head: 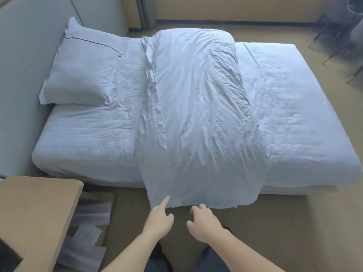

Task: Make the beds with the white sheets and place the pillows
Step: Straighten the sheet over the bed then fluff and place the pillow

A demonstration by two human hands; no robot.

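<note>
A bed (pixel 94 138) in a white fitted sheet fills the middle of the view. One white pillow (pixel 82 75) lies at its left end against the grey headboard (pixel 21 75). A folded white sheet (pixel 196 107) lies across the bed's middle, and its near end hangs over the bed's front side. My left hand (pixel 159 218) is at that hanging hem, with the index finger stretched out onto the cloth and the other fingers bent. My right hand (pixel 202 220) hovers just below the hem with loosely curled fingers and grips nothing that I can see.
A light wooden table (pixel 35 216) stands at the lower left, with white folded cloth or paper (pixel 88 232) on the floor beside it. Beige carpet (pixel 294 222) surrounds the bed. Dark chair legs (pixel 334 36) stand at the far right.
</note>
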